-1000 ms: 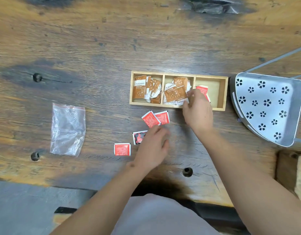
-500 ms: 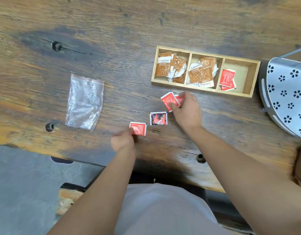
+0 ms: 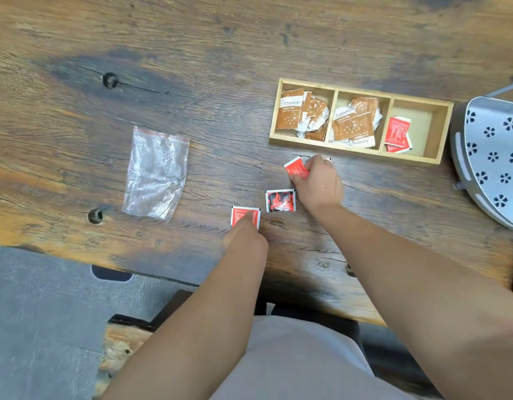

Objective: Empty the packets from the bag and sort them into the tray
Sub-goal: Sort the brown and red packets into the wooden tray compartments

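A wooden tray (image 3: 360, 155) with three compartments lies on the table. Its left and middle compartments hold brown packets (image 3: 303, 114); the right one holds red packets (image 3: 396, 134). My right hand (image 3: 317, 183) is closed on a red packet (image 3: 296, 168) just in front of the tray, with a second packet edge showing past its fingers. My left hand (image 3: 245, 236) presses its fingertips on another red packet (image 3: 243, 215) lying flat. A red-and-black packet (image 3: 280, 200) lies loose between the hands. The empty clear bag (image 3: 156, 173) lies to the left.
A perforated metal rack (image 3: 493, 163) stands right of the tray. The table's near edge runs just below my left hand, with grey floor beyond. Dark knot holes (image 3: 110, 80) mark the wood on the left.
My right hand left the tray's right compartment, where a red packet now lies, and came back to grip the red packets in front. My left hand moved left onto the lone red packet.
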The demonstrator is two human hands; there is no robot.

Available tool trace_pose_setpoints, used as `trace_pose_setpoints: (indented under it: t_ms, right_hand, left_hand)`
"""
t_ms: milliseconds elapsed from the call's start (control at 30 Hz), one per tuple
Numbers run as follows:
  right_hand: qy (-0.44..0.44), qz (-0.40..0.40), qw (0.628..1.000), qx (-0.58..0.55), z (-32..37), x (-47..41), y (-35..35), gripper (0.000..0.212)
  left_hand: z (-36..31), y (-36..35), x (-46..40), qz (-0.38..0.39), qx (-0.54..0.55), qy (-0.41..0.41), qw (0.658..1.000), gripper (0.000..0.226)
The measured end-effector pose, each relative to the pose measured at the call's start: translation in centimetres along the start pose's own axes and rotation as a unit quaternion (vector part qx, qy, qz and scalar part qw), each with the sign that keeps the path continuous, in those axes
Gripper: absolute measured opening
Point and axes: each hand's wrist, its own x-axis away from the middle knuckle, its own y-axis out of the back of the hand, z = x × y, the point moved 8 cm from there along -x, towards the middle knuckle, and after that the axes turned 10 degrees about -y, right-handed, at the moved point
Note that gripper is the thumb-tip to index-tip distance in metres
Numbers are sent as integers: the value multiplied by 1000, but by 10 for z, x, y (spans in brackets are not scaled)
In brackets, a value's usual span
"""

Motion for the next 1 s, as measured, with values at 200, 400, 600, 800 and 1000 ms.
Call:
trace_pose_setpoints:
  t_ms: [200, 400, 600, 800, 1000]
  right_hand:
    - [-27, 19, 997, -68, -7, 5, 1, 18]
    - [-72, 126, 943, -300, -26, 30, 0, 18]
    - [-120, 236, 890, -371, -49, 65, -26, 12]
    - [-130, 264, 883, -366, -60, 71, -32, 18]
    - [-88, 264, 910, -307, -55, 53, -22, 23]
  left_hand:
    - [-28, 27, 25, -107, 55, 1, 993, 58]
    - [-39, 32, 21, -135, 165, -123, 969, 29]
    - [-46, 4, 30, 138, 136, -198, 961, 20]
    - [-44, -10, 46, 249, 67, -182, 949, 26]
    - [-58, -23, 44, 217, 17, -241, 946, 10]
